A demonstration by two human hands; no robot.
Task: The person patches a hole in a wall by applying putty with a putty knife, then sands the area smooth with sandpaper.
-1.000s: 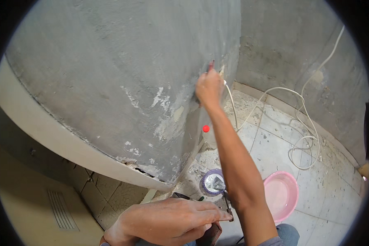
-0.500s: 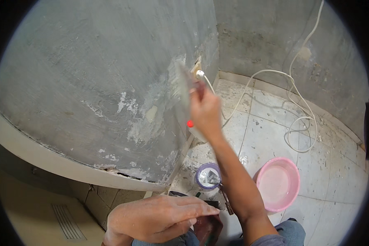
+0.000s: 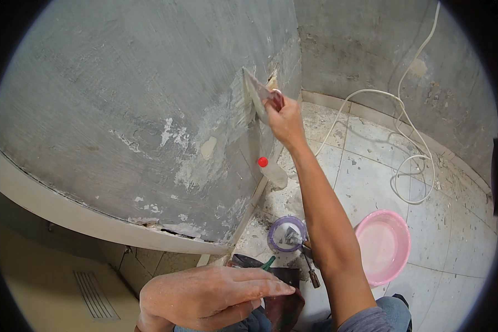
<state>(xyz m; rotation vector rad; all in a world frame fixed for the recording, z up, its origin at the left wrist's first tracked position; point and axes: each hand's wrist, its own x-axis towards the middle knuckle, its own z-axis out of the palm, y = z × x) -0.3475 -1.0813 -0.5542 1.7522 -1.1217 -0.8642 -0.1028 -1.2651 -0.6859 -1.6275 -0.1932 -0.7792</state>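
Observation:
My right hand point(image 3: 286, 123) grips the handle of a wide putty knife point(image 3: 254, 91). Its broad grey blade is up against the plastered grey wall point(image 3: 138, 72), over a pale smeared patch. A broken, raw-edged spot point(image 3: 273, 78) in the plaster lies just beyond the knife. Low in the picture, my left hand point(image 3: 205, 296) is held out with its fingers stretched to the right and nothing visible in it. Below its fingertips is a dark red piece point(image 3: 285, 310) that I cannot make out, with a green handle point(image 3: 268, 262) nearby.
A clear bottle point(image 3: 274, 175) with a red cap stands by the wall's foot. On the littered tile floor are a purple-rimmed tub point(image 3: 271, 237) of white paste, a tool with a brown handle point(image 3: 314, 278) and a pink basin point(image 3: 408, 243) of cloudy water. A white cable point(image 3: 346, 102) loops behind.
The putty knife, blurred before, now shows sharply against the wall. My right hand has shifted slightly right, uncovering the bottle. My left hand has barely moved.

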